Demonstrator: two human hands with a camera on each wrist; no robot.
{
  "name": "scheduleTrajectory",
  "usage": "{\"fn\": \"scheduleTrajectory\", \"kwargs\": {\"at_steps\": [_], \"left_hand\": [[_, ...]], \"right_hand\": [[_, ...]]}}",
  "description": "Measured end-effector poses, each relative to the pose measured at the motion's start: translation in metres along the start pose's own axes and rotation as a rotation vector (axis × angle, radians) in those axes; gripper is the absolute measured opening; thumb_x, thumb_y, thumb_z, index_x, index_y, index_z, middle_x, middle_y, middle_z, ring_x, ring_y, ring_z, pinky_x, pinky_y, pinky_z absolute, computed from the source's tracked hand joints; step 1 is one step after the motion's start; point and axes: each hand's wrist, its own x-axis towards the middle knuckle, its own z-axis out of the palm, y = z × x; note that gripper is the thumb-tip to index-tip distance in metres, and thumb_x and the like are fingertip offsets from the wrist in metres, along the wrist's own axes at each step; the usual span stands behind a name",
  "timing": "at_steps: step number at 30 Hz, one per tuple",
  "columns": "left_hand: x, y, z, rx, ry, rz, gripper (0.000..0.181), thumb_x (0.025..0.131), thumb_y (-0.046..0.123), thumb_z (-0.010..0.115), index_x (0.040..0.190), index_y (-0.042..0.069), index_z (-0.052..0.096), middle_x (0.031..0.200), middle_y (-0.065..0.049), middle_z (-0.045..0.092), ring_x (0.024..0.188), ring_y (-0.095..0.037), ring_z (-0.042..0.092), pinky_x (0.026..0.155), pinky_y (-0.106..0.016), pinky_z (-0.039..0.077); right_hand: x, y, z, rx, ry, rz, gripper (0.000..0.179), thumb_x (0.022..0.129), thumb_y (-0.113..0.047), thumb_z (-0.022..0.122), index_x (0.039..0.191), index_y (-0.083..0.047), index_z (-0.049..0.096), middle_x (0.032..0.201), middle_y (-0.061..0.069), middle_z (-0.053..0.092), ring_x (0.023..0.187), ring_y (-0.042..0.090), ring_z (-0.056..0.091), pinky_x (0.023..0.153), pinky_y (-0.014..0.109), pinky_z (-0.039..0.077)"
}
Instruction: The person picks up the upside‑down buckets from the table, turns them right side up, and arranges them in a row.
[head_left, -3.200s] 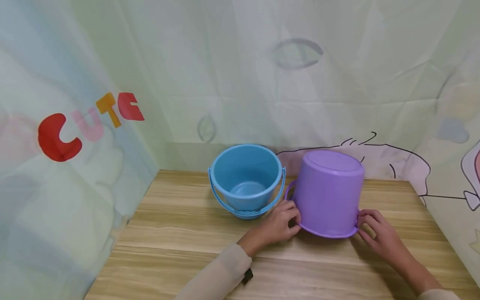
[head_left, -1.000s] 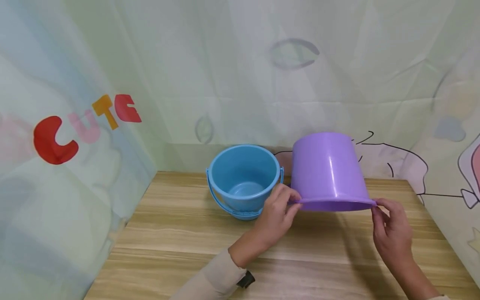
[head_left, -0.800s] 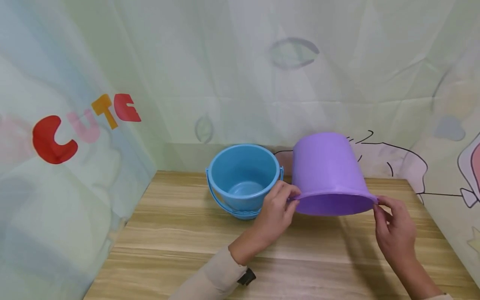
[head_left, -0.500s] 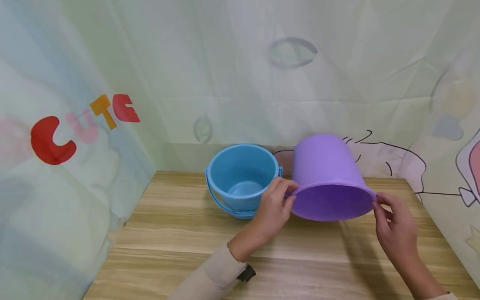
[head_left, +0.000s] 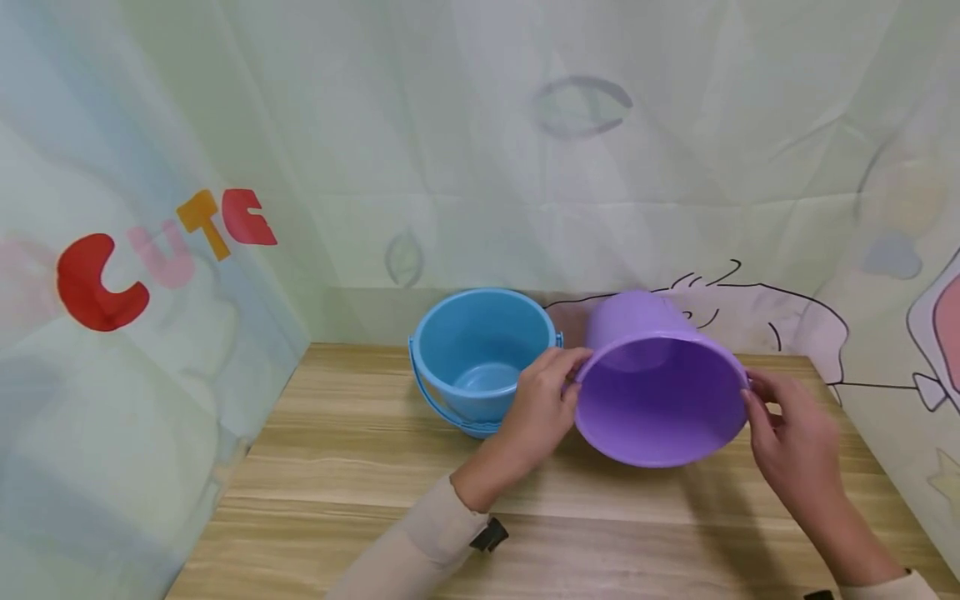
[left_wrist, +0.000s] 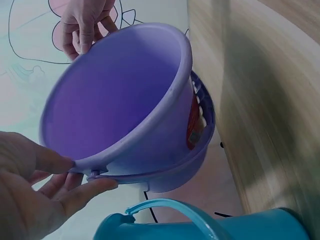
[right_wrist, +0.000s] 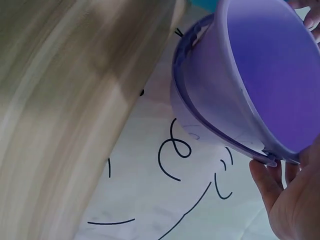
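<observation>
A purple bucket point(head_left: 660, 408) is tilted on its side at the right, its mouth facing me. My left hand point(head_left: 538, 407) pinches the left of its rim, between thumb and fingers, near the handle joint. The opposite side of the rim is held by my right hand point(head_left: 797, 437). In the left wrist view the bucket's handle point(left_wrist: 204, 100) hangs along the outside, by a red label point(left_wrist: 194, 125). The bucket appears raised, with a shadow on the table below. Upright beside it stands a blue bucket point(head_left: 480, 342), its right front partly hidden by my left hand.
The wooden table point(head_left: 337, 500) runs back to a printed curtain point(head_left: 465, 150), with another printed side point(head_left: 105, 417) at the left. A blue handle point(head_left: 435, 404) hangs down the front of the blue bucket. A black strap piece point(head_left: 489, 535) sits at my left sleeve.
The purple bucket was upside down, bottom upward. Both hands have lifted it and tipped it, so its mouth now turns toward me. The blue bucket has stayed in place.
</observation>
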Motion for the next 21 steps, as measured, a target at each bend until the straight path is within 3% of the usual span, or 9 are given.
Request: {"fn": "scheduleTrajectory", "kwargs": {"at_steps": [13,21], "left_hand": [[0.007,0.003,-0.006,0.049,-0.018,0.026,0.041,0.091,-0.008,0.071,0.131,-0.001,0.069,0.108,-0.014,0.071,0.098,-0.024,0.071,0.08,-0.024,0.06],[0.014,0.003,-0.011,0.017,-0.061,-0.025,0.041,0.09,-0.007,0.072,0.131,0.0,0.069,0.11,-0.016,0.072,0.096,-0.022,0.074,0.079,-0.02,0.059]], "right_hand": [[0.015,-0.007,-0.007,-0.056,-0.077,0.027,0.029,0.087,0.012,0.072,0.115,0.008,0.069,0.094,0.02,0.069,0.097,-0.026,0.039,0.072,-0.009,0.036],[0.026,-0.008,-0.011,-0.112,-0.094,-0.014,0.032,0.086,0.009,0.074,0.118,0.004,0.07,0.094,0.018,0.07,0.094,-0.026,0.037,0.069,-0.008,0.034]]}}
